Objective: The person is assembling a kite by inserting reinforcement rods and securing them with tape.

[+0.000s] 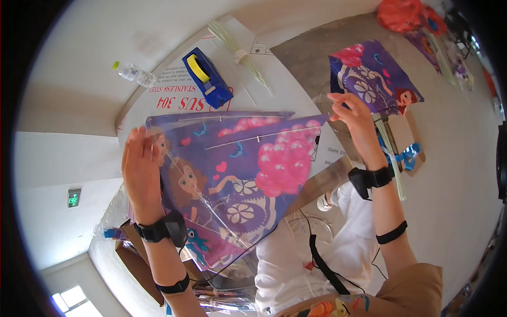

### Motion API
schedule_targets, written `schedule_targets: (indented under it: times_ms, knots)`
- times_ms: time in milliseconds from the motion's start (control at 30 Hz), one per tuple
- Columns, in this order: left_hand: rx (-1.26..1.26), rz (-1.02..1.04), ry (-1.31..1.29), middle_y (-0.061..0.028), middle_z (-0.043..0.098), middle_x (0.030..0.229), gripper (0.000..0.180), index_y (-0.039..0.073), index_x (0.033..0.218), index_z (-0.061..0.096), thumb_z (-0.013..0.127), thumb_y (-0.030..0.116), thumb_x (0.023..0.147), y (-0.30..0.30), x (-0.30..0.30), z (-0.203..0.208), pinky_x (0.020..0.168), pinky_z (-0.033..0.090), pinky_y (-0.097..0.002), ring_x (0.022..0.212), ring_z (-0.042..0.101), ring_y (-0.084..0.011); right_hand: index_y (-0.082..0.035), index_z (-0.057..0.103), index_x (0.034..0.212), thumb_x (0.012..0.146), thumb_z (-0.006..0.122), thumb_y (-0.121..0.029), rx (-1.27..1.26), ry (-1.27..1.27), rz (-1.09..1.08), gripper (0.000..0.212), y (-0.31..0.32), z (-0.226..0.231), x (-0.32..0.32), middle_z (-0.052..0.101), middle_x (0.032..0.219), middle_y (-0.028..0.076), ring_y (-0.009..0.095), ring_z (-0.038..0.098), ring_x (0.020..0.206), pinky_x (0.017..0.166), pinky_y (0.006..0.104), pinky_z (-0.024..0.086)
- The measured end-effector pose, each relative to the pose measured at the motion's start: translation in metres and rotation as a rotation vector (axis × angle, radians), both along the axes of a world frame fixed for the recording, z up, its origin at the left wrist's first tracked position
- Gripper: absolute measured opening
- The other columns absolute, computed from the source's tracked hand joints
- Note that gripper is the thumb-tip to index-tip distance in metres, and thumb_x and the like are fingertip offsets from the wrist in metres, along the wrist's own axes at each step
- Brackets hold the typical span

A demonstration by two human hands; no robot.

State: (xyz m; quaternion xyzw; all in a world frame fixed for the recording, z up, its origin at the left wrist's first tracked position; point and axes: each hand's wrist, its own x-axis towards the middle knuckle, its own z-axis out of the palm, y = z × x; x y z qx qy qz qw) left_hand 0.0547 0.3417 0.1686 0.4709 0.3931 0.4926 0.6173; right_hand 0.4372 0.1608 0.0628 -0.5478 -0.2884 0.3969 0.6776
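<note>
A purple kite (248,158) of thin sheeting, printed with a cartoon princess and pink balloons, lies before me with thin white rods across it. Another like it shows beneath, shifted up and left. Along the left edge my left hand (141,171) rests with its fingers stretched out close together. My right hand (355,117) hovers beyond the right corner, fingers apart, and nothing can be seen in it. A blue tape dispenser (215,91) with yellow tape stands past the kites, beside a bundle of pale thin sticks (240,55).
The kites lie on a white printed board (174,84). A clear bottle (134,74) with a green cap lies at its left edge. Another purple kite (372,76) is at the right, near blue ribbon (411,155). Red plastic bags (401,16) sit far right.
</note>
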Motion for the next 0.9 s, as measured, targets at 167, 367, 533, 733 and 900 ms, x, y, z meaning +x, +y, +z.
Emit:
schedule_targets:
  times_ms: [167, 367, 533, 733, 900]
  knots:
    - [-0.231, 0.091, -0.124, -0.0038, 0.058, 0.116, 0.029, 0.005, 0.123, 0.055, 0.056, 0.019, 0.097, -0.022, -0.032, -0.036, 0.092, 0.041, -0.0300, 0.107, 0.054, -0.0155, -0.003, 0.062, 0.096, 0.091, 0.066, -0.018, -0.209, -0.242, 0.099, 0.016, -0.024, 0.008, 0.019, 0.063, 0.096, 0.002, 0.010, 0.060, 0.078, 0.074, 0.0237, 0.047]
    - [-0.160, 0.155, -0.187, -0.0036, 0.061, 0.104, 0.026, 0.005, 0.120, 0.057, 0.060, 0.010, 0.094, -0.036, -0.048, -0.068, 0.085, 0.046, -0.0282, 0.098, 0.058, -0.0146, -0.002, 0.060, 0.093, 0.092, 0.064, -0.014, -0.193, -0.196, 0.258, 0.013, -0.022, -0.015, 0.012, 0.060, 0.085, 0.000, 0.007, 0.056, 0.076, 0.070, 0.0221, 0.045]
    - [-0.099, 0.168, -0.150, -0.0050, 0.061, 0.102, 0.026, 0.005, 0.119, 0.057, 0.060, 0.005, 0.094, -0.046, -0.039, -0.095, 0.082, 0.047, -0.0263, 0.097, 0.059, -0.0146, -0.001, 0.060, 0.096, 0.091, 0.063, -0.009, -0.268, -0.315, 0.274, 0.010, -0.027, -0.017, 0.020, 0.058, 0.084, 0.001, 0.008, 0.054, 0.078, 0.071, 0.0228, 0.046]
    - [-0.089, 0.195, 0.002, -0.0083, 0.064, 0.099, 0.027, 0.002, 0.119, 0.058, 0.061, 0.004, 0.093, -0.057, -0.004, -0.102, 0.079, 0.049, -0.0234, 0.092, 0.061, -0.0138, 0.000, 0.059, 0.097, 0.090, 0.063, -0.008, -0.282, -0.546, 0.174, 0.011, -0.039, -0.035, 0.041, 0.060, 0.084, 0.004, 0.012, 0.058, 0.079, 0.073, 0.0249, 0.046]
    - [-0.156, 0.231, 0.171, -0.0069, 0.067, 0.097, 0.020, 0.003, 0.112, 0.062, 0.062, 0.004, 0.092, -0.052, -0.030, -0.130, 0.074, 0.050, -0.0209, 0.088, 0.062, -0.0115, -0.002, 0.060, 0.098, 0.091, 0.062, -0.009, -0.275, -0.614, 0.180, 0.010, -0.036, -0.049, 0.039, 0.060, 0.103, 0.005, 0.015, 0.059, 0.093, 0.080, 0.0276, 0.047]
